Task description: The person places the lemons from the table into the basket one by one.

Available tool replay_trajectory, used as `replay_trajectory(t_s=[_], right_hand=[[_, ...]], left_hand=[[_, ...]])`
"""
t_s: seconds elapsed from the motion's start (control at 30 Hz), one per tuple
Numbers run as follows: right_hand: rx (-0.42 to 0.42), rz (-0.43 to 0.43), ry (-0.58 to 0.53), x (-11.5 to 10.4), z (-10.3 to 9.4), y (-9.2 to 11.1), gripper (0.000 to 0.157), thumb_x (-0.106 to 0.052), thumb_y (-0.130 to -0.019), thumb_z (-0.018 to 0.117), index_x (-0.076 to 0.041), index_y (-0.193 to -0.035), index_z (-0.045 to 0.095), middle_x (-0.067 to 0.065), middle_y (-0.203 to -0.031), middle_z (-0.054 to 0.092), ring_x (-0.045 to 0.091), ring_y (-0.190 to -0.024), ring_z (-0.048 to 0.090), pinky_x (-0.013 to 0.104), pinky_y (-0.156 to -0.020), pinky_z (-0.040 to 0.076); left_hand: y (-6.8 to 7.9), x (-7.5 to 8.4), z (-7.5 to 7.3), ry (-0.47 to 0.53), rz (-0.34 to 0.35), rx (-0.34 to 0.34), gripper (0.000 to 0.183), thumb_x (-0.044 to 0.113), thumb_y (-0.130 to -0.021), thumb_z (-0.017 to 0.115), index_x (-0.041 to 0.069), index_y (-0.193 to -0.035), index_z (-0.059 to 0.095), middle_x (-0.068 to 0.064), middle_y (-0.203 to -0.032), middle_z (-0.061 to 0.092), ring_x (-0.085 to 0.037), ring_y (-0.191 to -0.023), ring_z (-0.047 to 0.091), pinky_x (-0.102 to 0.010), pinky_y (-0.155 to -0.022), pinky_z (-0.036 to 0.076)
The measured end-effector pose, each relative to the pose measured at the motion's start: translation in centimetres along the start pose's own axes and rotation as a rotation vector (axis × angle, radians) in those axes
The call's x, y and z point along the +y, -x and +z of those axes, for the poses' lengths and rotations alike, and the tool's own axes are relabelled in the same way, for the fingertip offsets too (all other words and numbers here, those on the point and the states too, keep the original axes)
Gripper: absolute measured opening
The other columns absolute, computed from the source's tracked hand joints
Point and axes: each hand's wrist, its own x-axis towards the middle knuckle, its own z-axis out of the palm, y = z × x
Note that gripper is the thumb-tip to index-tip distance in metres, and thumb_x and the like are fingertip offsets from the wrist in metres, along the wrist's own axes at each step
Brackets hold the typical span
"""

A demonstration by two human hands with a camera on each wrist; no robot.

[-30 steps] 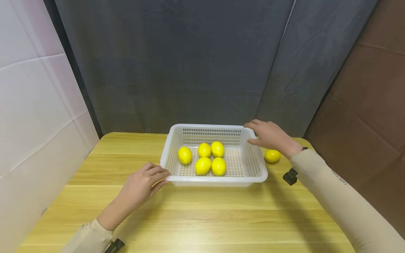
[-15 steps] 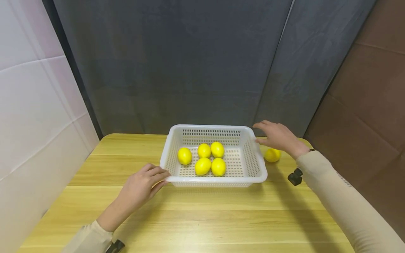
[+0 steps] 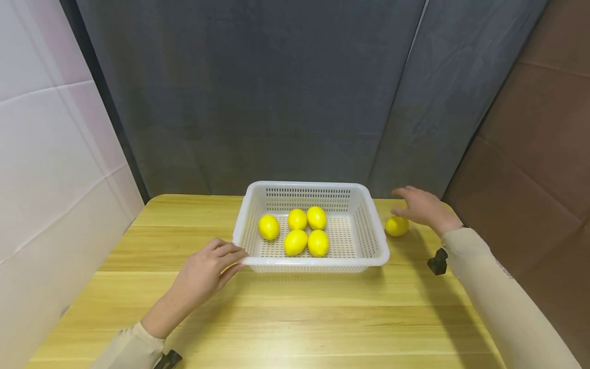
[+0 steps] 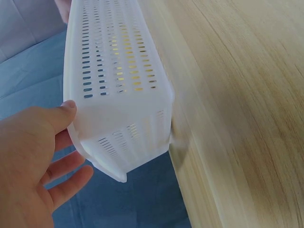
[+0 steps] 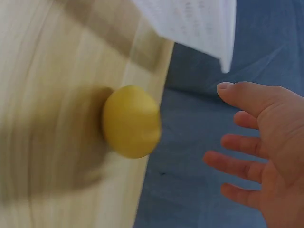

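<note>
A white plastic basket (image 3: 318,261) with slotted walls stands on the table, and several yellow lemons (image 3: 296,242) lie inside it. At its front left corner my left hand (image 3: 203,269) grips the rim; in the left wrist view the thumb (image 4: 68,108) lies on the outer wall and the fingers reach over the edge. A single lemon (image 3: 395,227) rests on the table just right of the basket. Over that lemon hovers my right hand (image 3: 421,207), fingers spread and apart from it, as the right wrist view shows, where the lemon (image 5: 131,122) looks slightly blurred.
The wooden table (image 3: 295,318) has its back edge just behind the basket. A dark grey curtain (image 3: 258,102) hangs behind, with a white panel (image 3: 50,128) at the left and a brown one (image 3: 544,133) at the right.
My right hand has left the basket's right rim and moved right, to above the lone lemon. The left hand and the basket stay in place.
</note>
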Motion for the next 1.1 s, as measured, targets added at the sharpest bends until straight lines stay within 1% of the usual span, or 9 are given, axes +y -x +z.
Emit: replay_trajectory(t_s=[0.13,0.3,0.4,0.63,0.73,0.8,0.87,1.0,1.1], right_hand=[[-0.037,0.027,-0.022,0.8,1.3,0.1,0.064,-0.039,-0.093,0.064,-0.002,-0.142,0.049,0.030,-0.145,0.048,0.051,-0.132,0.046,0.067,-0.106,0.039],[-0.059,0.031,-0.003,1.3,3.0,-0.2,0.069,-0.041,-0.089,0.069,0.000,-0.141,0.050,0.031,-0.141,0.052,0.050,-0.127,0.051,0.064,-0.102,0.044],[-0.054,0.040,-0.004,1.3,3.8,-0.3,0.071,-0.041,-0.085,0.072,0.000,-0.140,0.051,0.027,-0.137,0.057,0.047,-0.124,0.055,0.062,-0.101,0.046],[-0.048,0.050,-0.004,1.3,5.3,-0.4,0.068,-0.043,-0.083,0.072,0.000,-0.134,0.056,0.023,-0.129,0.065,0.044,-0.117,0.061,0.060,-0.096,0.049],[-0.043,0.052,0.007,1.5,5.8,-0.5,0.065,-0.043,-0.082,0.073,0.000,-0.130,0.059,0.019,-0.118,0.070,0.036,-0.104,0.066,0.056,-0.090,0.052],[-0.039,0.060,0.010,1.7,6.0,-0.6,0.064,-0.042,-0.082,0.073,-0.001,-0.129,0.060,0.016,-0.112,0.071,0.031,-0.096,0.065,0.053,-0.086,0.052],[-0.038,0.068,0.003,1.8,6.2,-0.7,0.064,-0.041,-0.081,0.074,-0.001,-0.129,0.059,0.014,-0.107,0.071,0.027,-0.089,0.062,0.051,-0.082,0.052],[-0.039,0.070,0.001,1.9,6.3,-0.8,0.064,-0.041,-0.081,0.074,-0.001,-0.130,0.059,0.015,-0.110,0.071,0.028,-0.091,0.063,0.051,-0.083,0.052],[-0.036,0.067,0.008,1.9,6.3,-0.8,0.064,-0.041,-0.082,0.074,-0.002,-0.130,0.059,0.018,-0.117,0.070,0.034,-0.099,0.065,0.055,-0.087,0.052]], left_hand=[[0.0,0.0,0.0,-0.002,0.006,0.003,0.053,0.052,-0.097,0.038,0.018,-0.106,0.077,0.003,-0.104,0.075,-0.016,-0.094,0.064,-0.030,-0.064,0.060],[0.0,0.0,0.1,-0.005,0.005,0.004,0.064,0.056,-0.098,0.026,0.018,-0.106,0.077,0.004,-0.104,0.075,-0.016,-0.093,0.064,-0.029,-0.063,0.060],[0.0,0.0,0.1,0.000,0.004,0.010,0.066,0.056,-0.098,0.024,0.018,-0.106,0.077,0.004,-0.104,0.075,-0.016,-0.092,0.064,-0.029,-0.063,0.060],[0.1,-0.1,0.2,0.000,0.017,0.019,0.048,0.050,-0.097,0.045,0.017,-0.106,0.078,0.003,-0.104,0.075,-0.016,-0.092,0.065,-0.030,-0.064,0.060],[0.0,-0.1,0.1,0.003,0.013,0.009,0.053,0.052,-0.099,0.039,0.017,-0.106,0.078,0.003,-0.104,0.075,-0.016,-0.093,0.064,-0.030,-0.065,0.060],[0.0,0.0,0.1,0.006,0.009,0.005,0.060,0.054,-0.099,0.031,0.017,-0.106,0.078,0.003,-0.104,0.075,-0.016,-0.093,0.064,-0.030,-0.066,0.060],[0.0,0.0,0.0,0.012,0.007,0.004,0.061,0.054,-0.099,0.030,0.017,-0.106,0.077,0.003,-0.104,0.075,-0.016,-0.093,0.064,-0.030,-0.067,0.061],[0.0,-0.1,0.0,0.015,0.009,0.006,0.030,0.040,-0.094,0.064,0.016,-0.106,0.077,0.002,-0.105,0.075,-0.017,-0.093,0.064,-0.031,-0.067,0.061],[0.0,-0.1,0.0,0.009,0.010,0.006,0.027,0.027,-0.082,0.080,0.015,-0.106,0.077,0.002,-0.105,0.075,-0.017,-0.093,0.064,-0.031,-0.067,0.061]])
